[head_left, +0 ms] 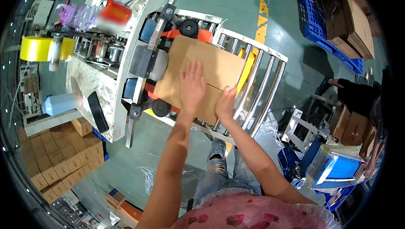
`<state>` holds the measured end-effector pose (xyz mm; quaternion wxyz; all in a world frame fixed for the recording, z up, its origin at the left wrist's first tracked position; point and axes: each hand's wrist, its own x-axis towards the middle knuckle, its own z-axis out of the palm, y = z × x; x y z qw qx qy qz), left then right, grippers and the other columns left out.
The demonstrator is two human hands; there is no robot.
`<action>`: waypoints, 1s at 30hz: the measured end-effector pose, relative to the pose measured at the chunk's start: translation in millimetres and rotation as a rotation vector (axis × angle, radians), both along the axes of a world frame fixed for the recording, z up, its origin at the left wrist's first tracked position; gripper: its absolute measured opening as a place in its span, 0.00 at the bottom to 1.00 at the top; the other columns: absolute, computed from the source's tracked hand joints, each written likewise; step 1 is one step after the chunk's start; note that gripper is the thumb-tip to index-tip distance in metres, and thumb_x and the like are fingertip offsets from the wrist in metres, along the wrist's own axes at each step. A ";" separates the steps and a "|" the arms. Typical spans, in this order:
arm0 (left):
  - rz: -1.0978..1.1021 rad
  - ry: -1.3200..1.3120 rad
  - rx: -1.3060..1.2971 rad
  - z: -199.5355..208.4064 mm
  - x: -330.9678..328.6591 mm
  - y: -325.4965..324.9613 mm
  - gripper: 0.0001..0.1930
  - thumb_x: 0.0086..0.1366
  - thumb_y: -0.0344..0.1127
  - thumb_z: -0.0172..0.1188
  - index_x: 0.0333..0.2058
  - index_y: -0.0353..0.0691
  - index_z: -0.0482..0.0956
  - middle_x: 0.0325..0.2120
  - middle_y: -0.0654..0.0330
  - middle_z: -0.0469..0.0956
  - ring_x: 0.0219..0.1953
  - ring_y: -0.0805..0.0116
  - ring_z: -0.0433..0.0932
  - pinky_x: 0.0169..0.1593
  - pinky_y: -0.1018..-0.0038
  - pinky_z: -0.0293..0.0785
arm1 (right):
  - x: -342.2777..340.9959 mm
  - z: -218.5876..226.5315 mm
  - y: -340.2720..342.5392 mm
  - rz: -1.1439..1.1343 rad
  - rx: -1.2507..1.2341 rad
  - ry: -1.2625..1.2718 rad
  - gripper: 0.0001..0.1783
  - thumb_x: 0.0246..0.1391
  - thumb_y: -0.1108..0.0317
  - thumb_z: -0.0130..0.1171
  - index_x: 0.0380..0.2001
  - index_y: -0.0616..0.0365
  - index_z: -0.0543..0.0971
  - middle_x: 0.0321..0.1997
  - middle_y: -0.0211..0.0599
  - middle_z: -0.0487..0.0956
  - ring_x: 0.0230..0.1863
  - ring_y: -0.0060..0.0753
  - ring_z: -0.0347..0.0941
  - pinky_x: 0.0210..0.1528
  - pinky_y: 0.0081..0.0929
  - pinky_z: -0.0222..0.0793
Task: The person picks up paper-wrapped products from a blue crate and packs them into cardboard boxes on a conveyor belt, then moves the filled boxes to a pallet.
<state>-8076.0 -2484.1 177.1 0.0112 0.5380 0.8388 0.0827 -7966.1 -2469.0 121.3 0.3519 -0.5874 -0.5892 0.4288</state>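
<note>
A brown cardboard box (pixel 212 60) lies on the roller conveyor (pixel 265 87), its left edge up against the black roller of a carton-sealing machine (pixel 145 62). A slit between two flaps runs across its top toward my right hand. My left hand (pixel 193 86) rests flat on the top of the box, fingers stretched out and pointing away from me. At the near right edge of the box is my right hand (pixel 225 103), its thumb up by the slit; the rest of its fingers are bent over the edge and partly hidden.
On the machine sit a yellow tape roll (pixel 36 48), a red can (pixel 114 13), a spray bottle (pixel 62 103) and a black phone (pixel 98 111). Stacked cartons (pixel 63 157) stand at lower left. Flat cardboard on a blue pallet (pixel 312 22) is at upper right; another person (pixel 358 96) works at right.
</note>
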 end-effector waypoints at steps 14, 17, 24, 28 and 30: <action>-0.687 0.277 0.343 -94.2 13.0 -63.8 0.28 0.50 0.41 0.48 0.50 0.36 0.58 0.48 0.47 0.58 0.52 0.51 0.52 0.54 0.61 0.46 | 312.8 46.1 -61.3 0.327 -0.074 -0.090 0.16 0.49 0.61 0.41 0.29 0.64 0.71 0.26 0.51 0.71 0.30 0.47 0.68 0.35 0.36 0.64; -0.870 -0.080 0.061 -93.1 140.6 -81.8 0.25 0.52 0.41 0.46 0.48 0.38 0.60 0.44 0.47 0.61 0.48 0.51 0.57 0.50 0.62 0.50 | 491.8 83.0 -196.3 -0.067 -0.304 -0.689 0.10 0.40 0.66 0.44 0.23 0.59 0.72 0.24 0.46 0.73 0.27 0.47 0.70 0.28 0.41 0.65; -1.310 -0.388 -0.906 -138.2 293.4 -171.4 0.18 0.56 0.42 0.42 0.44 0.42 0.66 0.34 0.46 0.69 0.39 0.53 0.67 0.41 0.64 0.61 | 660.8 196.8 -480.2 -1.039 -0.592 -0.915 0.06 0.35 0.71 0.47 0.20 0.57 0.73 0.25 0.45 0.74 0.30 0.46 0.70 0.32 0.36 0.65; -1.447 -0.370 -1.034 -151.8 380.0 -164.8 0.16 0.58 0.42 0.40 0.42 0.45 0.69 0.29 0.46 0.73 0.33 0.53 0.72 0.36 0.65 0.67 | 737.9 193.1 -572.7 -1.324 -0.486 -0.959 0.06 0.38 0.71 0.45 0.19 0.62 0.70 0.24 0.48 0.72 0.31 0.49 0.67 0.34 0.38 0.62; -1.545 -0.305 -1.013 -92.8 459.5 -166.7 0.16 0.57 0.41 0.41 0.41 0.45 0.69 0.31 0.46 0.72 0.35 0.52 0.71 0.37 0.65 0.67 | 785.9 203.3 -598.9 -1.363 -0.507 -1.069 0.09 0.43 0.68 0.45 0.20 0.63 0.70 0.26 0.49 0.71 0.33 0.48 0.66 0.36 0.39 0.61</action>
